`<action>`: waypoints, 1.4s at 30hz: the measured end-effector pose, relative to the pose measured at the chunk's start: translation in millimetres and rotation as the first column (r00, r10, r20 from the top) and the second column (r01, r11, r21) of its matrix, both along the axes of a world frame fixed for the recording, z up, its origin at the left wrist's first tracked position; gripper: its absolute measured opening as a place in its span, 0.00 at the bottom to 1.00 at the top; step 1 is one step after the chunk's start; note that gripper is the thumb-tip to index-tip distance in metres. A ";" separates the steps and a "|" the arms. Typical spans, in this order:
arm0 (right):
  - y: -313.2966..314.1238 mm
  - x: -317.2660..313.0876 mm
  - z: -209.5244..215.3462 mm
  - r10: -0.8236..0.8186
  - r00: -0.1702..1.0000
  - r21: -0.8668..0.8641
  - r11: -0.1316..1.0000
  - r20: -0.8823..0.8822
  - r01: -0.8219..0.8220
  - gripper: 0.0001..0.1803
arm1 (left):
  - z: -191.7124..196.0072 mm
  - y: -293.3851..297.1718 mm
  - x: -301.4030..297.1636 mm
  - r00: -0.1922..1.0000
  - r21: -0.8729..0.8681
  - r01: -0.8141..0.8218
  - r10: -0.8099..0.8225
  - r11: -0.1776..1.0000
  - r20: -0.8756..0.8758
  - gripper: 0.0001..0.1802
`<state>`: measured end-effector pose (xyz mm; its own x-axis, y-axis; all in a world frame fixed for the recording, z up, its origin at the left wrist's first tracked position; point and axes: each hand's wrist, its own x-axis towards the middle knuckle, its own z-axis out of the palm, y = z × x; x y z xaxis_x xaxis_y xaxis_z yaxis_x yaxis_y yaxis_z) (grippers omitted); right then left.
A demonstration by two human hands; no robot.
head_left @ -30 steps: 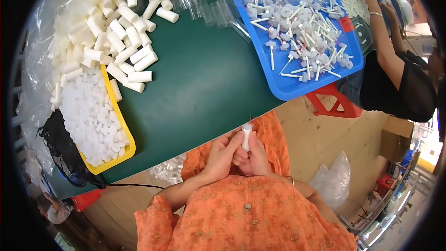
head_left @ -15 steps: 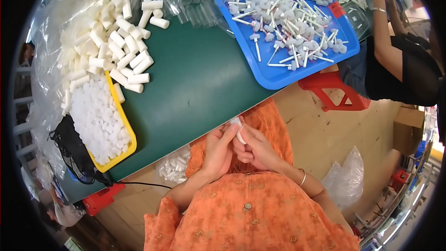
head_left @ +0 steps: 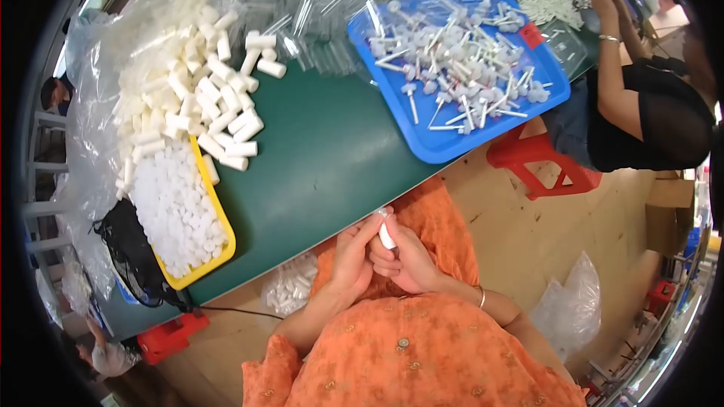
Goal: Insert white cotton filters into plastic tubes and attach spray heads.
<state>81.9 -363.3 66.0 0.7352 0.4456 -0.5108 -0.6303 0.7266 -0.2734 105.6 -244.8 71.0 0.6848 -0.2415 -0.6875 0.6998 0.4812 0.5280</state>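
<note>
My left hand (head_left: 353,254) and my right hand (head_left: 409,258) meet in front of my lap, just off the table's front edge. Between them is a small white cylindrical piece (head_left: 386,237), its lower end showing against my right fingers. My right hand is closed round it. The left thumb and fingertips pinch at its upper end, where something small and pale shows; I cannot make out what that is. On the table to the left, a yellow tray (head_left: 230,235) holds many small white caps (head_left: 179,207). Behind it lies a heap of cream foam-like cylinders (head_left: 219,109).
A blue tray (head_left: 439,152) of white sticks with translucent fittings stands at the back right, beside clear plastic tubes (head_left: 317,7). A black mesh bag (head_left: 136,249) lies left of the yellow tray. Another person (head_left: 633,98) works at the right, near a red stool (head_left: 543,162).
My hands stay together, and more of the white piece's lower end shows between them, pointing down. The view has shifted slightly, so the table things sit a little lower.
</note>
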 end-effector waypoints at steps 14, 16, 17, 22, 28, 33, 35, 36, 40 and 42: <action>-50.5 23.0 50.8 0.796 0.189 -0.724 0.387 0.575 0.571 0.40 | 33.8 35.5 -12.2 0.974 -0.179 0.161 -0.127 0.971 0.187 0.18; -48.0 26.5 50.6 0.804 0.162 -0.714 0.390 0.571 0.581 0.40 | 32.2 37.9 -11.8 0.974 -0.207 0.152 -0.111 0.966 0.198 0.18; -47.0 27.8 50.4 0.809 0.138 -0.703 0.395 0.571 0.591 0.40 | 31.7 38.7 -11.2 0.973 -0.230 0.146 -0.099 0.962 0.207 0.17; -42.2 23.3 42.4 0.812 0.128 -0.640 0.339 0.569 0.690 0.39 | 35.5 38.5 -12.6 0.969 -0.214 0.187 -0.144 0.959 0.201 0.17; -37.4 22.2 46.0 0.774 0.186 -0.626 0.319 0.606 0.711 0.35 | 33.7 35.2 -12.9 0.964 -0.240 0.229 -0.187 0.943 0.187 0.16; -29.0 18.9 49.5 0.752 0.278 -0.675 0.285 0.597 0.680 0.34 | 29.7 36.5 -10.2 0.966 -0.285 0.236 -0.191 0.929 0.175 0.17; -34.2 27.4 57.2 0.771 0.282 -0.743 0.340 0.571 0.576 0.36 | 32.3 49.4 -12.3 0.972 -0.284 0.222 -0.190 0.933 0.136 0.18; -37.8 41.3 72.9 0.816 0.193 -0.742 0.363 0.545 0.563 0.32 | 32.6 63.1 -15.9 0.968 -0.230 0.244 -0.220 0.942 0.122 0.18; -87.7 122.0 78.9 0.856 0.280 -0.654 0.085 0.434 0.752 0.15 | 5.9 151.7 -42.7 0.854 0.195 0.509 -0.521 0.838 0.010 0.19; -92.8 156.1 75.7 0.873 0.370 -0.516 -0.168 0.318 0.840 0.11 | -25.5 197.3 -71.4 0.810 0.431 0.564 -0.574 0.705 -0.120 0.21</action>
<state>238.0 -456.1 141.6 0.8491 0.3327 0.4102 0.4855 -0.7975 -0.3583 34.2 -47.5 45.5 0.5303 -0.2769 -0.8013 0.7519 -0.2829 0.5954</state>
